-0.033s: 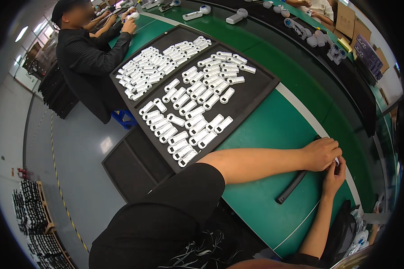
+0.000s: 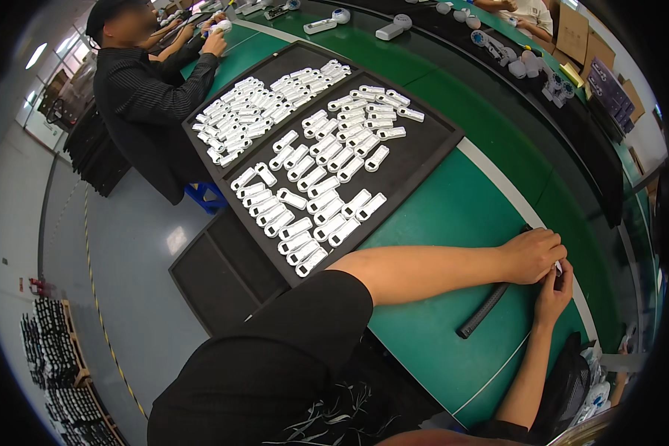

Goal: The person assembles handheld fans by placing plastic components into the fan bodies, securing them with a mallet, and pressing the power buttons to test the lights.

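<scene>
At the right side of the green bench, my two hands meet with their fingers closed together. My left hand (image 2: 531, 256) is curled, back of the hand upward, and my right hand (image 2: 554, 297) pinches from below. Between the fingertips shows a sliver of a small white part (image 2: 558, 265); most of it is hidden, so its kind is unclear. A black textured, handle-like rod (image 2: 483, 311) lies on the bench beneath my left wrist, its far end covered. To the left, a black divided tray (image 2: 416, 160) carries many white elongated pieces (image 2: 342, 160) with dark square windows.
Across the tray, a co-worker in dark clothing (image 2: 145, 93) handles a white item. Beyond the bench's pale edge runs a green conveyor belt (image 2: 498, 141). White devices (image 2: 524, 65) and cardboard boxes (image 2: 572, 37) stand behind it. A black mesh item (image 2: 569, 386) is beside my right forearm.
</scene>
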The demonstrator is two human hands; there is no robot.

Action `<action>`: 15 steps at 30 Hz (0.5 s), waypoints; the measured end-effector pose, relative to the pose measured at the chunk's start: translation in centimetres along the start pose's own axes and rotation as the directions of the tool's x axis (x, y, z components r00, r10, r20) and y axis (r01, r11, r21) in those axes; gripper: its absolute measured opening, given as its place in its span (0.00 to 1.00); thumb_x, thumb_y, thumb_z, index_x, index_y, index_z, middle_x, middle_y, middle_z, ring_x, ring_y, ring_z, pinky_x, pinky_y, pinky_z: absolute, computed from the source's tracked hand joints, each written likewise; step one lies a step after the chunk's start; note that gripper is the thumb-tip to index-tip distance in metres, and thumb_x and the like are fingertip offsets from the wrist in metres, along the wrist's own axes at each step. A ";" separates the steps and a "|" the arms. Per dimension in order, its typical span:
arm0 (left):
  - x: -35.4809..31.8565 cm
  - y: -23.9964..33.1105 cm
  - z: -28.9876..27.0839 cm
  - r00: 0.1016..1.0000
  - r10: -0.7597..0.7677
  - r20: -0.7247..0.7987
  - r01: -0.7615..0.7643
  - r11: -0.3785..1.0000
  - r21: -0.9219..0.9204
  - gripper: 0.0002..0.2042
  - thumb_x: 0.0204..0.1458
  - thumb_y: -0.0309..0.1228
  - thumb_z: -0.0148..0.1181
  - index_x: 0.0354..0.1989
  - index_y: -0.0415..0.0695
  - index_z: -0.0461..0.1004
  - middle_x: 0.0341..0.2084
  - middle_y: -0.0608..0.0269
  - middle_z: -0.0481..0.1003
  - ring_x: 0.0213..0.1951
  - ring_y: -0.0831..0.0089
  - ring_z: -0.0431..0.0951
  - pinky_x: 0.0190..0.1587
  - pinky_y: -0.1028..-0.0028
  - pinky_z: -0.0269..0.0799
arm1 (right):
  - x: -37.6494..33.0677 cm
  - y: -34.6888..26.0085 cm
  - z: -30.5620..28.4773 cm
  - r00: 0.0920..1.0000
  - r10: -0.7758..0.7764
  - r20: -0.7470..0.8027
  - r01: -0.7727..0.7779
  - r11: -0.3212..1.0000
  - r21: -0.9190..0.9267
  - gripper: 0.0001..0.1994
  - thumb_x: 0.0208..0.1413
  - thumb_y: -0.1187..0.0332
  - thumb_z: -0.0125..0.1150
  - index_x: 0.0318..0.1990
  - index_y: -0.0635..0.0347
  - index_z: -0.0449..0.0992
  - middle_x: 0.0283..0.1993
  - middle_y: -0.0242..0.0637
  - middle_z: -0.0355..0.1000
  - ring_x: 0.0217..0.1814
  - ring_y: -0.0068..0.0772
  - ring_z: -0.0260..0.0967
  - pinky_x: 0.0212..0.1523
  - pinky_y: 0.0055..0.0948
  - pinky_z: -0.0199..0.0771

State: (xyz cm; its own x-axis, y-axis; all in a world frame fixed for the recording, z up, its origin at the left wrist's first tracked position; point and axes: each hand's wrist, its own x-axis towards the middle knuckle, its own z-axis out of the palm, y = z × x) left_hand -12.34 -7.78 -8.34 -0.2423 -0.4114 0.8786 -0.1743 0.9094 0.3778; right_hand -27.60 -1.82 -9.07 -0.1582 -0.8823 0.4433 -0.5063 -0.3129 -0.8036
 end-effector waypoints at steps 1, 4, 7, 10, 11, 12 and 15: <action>0.1 0.0 0.0 1.000 -0.005 0.002 0.005 1.000 -0.007 0.08 0.42 0.24 0.58 0.32 0.41 0.71 0.26 0.56 0.70 0.30 0.58 0.72 0.35 0.64 0.69 | 0.0 0.0 0.0 1.000 0.000 0.000 0.000 1.000 0.000 0.11 0.62 0.74 0.52 0.50 0.67 0.71 0.41 0.36 0.73 0.36 0.20 0.70 0.36 0.19 0.72; 0.0 0.0 -0.3 1.000 -0.015 0.006 0.015 1.000 -0.006 0.08 0.42 0.24 0.58 0.32 0.40 0.71 0.26 0.56 0.70 0.30 0.58 0.72 0.35 0.64 0.69 | 0.1 0.1 0.3 1.000 -0.008 0.001 0.008 0.999 0.032 0.11 0.62 0.74 0.52 0.50 0.68 0.71 0.42 0.37 0.73 0.37 0.21 0.71 0.36 0.21 0.74; 0.0 0.1 -0.5 1.000 -0.022 0.009 0.022 1.000 0.001 0.08 0.41 0.24 0.58 0.32 0.40 0.71 0.26 0.56 0.70 0.30 0.58 0.72 0.35 0.64 0.69 | 0.1 0.2 0.2 1.000 0.015 0.023 -0.016 1.000 0.025 0.11 0.63 0.74 0.51 0.52 0.67 0.70 0.43 0.35 0.72 0.38 0.20 0.70 0.37 0.19 0.71; 0.1 0.2 -0.7 0.999 -0.042 -0.003 0.042 0.999 0.002 0.10 0.41 0.25 0.59 0.33 0.40 0.71 0.25 0.55 0.70 0.31 0.57 0.72 0.35 0.63 0.69 | 0.0 0.4 0.0 0.999 0.036 0.033 -0.037 0.999 0.034 0.12 0.64 0.74 0.51 0.52 0.67 0.70 0.43 0.35 0.72 0.38 0.19 0.69 0.37 0.19 0.70; 0.1 0.2 -0.7 0.999 -0.041 -0.003 0.041 0.999 -0.003 0.10 0.41 0.25 0.59 0.33 0.40 0.71 0.25 0.55 0.70 0.31 0.57 0.72 0.35 0.63 0.69 | 0.0 0.4 -0.1 0.999 0.044 0.031 -0.045 0.998 0.048 0.12 0.63 0.73 0.51 0.52 0.67 0.70 0.43 0.35 0.72 0.38 0.19 0.69 0.37 0.19 0.70; 0.1 0.2 -0.7 0.996 -0.081 0.024 0.082 0.996 -0.035 0.10 0.41 0.26 0.59 0.34 0.40 0.71 0.27 0.53 0.71 0.32 0.55 0.73 0.36 0.63 0.70 | -0.1 0.5 -0.2 0.998 0.053 0.027 -0.054 0.997 0.060 0.12 0.63 0.73 0.52 0.52 0.67 0.70 0.43 0.35 0.72 0.38 0.19 0.69 0.37 0.19 0.70; 0.3 0.3 0.1 0.973 -0.224 0.056 0.230 0.958 -0.170 0.11 0.44 0.26 0.58 0.38 0.39 0.71 0.34 0.48 0.74 0.37 0.52 0.76 0.39 0.62 0.72 | 0.3 0.8 -1.0 1.000 -0.030 -0.006 0.029 0.996 -0.082 0.13 0.62 0.70 0.54 0.51 0.66 0.71 0.40 0.34 0.72 0.36 0.18 0.68 0.35 0.19 0.70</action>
State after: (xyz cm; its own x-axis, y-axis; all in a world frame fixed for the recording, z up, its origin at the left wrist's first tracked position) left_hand -12.57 -7.61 -8.02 -0.2497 -0.6076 0.7540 -0.0606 0.7869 0.6141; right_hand -28.85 -1.97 -9.16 -0.1486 -0.8704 0.4694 -0.5782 -0.3086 -0.7553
